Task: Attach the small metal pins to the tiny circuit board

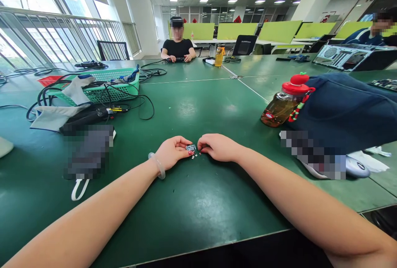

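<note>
My left hand (172, 153), with a pale bangle (158, 166) on its wrist, pinches a small grey-and-white part (191, 148) just above the green table (198, 202). Close on its right, my right hand (218, 147) has its thumb and fingertips drawn together. Whether something tiny sits between those fingertips I cannot make out. A few tiny white bits (194, 156) lie on the table under the small part, between the two hands.
At left stand a green basket (114, 94) of cables and a dark pouch (89, 152). At right are a red-lidded bottle (281, 102), a navy bag (347, 111) and a mouse (356, 167). A person (178, 49) sits opposite, behind an orange bottle (219, 56); an open computer case (344, 57) stands far right.
</note>
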`<state>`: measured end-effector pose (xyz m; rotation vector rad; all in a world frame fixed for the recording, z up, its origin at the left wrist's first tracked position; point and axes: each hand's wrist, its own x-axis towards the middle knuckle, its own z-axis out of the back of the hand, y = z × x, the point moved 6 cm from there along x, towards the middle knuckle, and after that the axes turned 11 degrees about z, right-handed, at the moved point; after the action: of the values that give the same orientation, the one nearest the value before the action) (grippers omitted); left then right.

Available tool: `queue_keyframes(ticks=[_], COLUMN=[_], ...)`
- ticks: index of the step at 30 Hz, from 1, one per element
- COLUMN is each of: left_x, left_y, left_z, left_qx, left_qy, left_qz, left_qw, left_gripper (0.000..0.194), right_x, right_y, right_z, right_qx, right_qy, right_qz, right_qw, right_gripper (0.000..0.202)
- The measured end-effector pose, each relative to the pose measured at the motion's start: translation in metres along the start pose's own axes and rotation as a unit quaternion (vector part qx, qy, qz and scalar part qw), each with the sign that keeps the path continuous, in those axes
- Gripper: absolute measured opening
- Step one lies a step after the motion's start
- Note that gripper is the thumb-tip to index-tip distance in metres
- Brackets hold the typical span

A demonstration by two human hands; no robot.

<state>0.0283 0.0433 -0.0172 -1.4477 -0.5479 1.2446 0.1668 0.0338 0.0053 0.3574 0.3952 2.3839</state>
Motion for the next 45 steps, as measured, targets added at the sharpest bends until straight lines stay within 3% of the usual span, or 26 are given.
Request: queue_keyframes(ticks=[7,14,21,23,30,38,45], left_x=[0.0,-0.001,-0.002,-0.002,-0.001,0.003,0.003], left_y=[-0.001,-0.006,-0.003,-0.004,-0.002,0.0,-0.001], left_z=[0.0,0.002,-0.005,-0.006,-0.004,0.001,0.003], left_qx=[0.004,0.028,0.052,0.053,0.043,0.059,0.078], left_qy=[-0.015,-0.037,-0.02,-0.017,-0.019,-0.059,-0.08], left_qz=[-0.016,-0.066,-0.056,-0.057,-0.059,-0.061,-0.06], left_qw=[1.0,0.997,0.997,0.997,0.997,0.995,0.992], left_gripper=[0.031,0.029,0.026,0.026,0.026,0.025,0.025], right_x=[0.0,0.001,0.002,0.003,0.005,-0.001,0.0], right_y=[0.0,0.001,0.012,0.019,0.01,0.006,0.005], right_z=[-0.003,-0.008,0.004,0.004,0.005,-0.003,-0.002], right_qx=[0.025,-0.02,-0.017,-0.02,0.011,0.087,0.045], right_qy=[0.003,-0.007,-0.134,-0.143,-0.12,-0.007,-0.024], right_qz=[0.021,0.035,0.009,0.015,-0.004,0.028,0.024], right_qw=[0.999,0.999,0.991,0.989,0.993,0.996,0.998], right_gripper=[0.008,0.008,0.011,0.012,0.012,0.007,0.007])
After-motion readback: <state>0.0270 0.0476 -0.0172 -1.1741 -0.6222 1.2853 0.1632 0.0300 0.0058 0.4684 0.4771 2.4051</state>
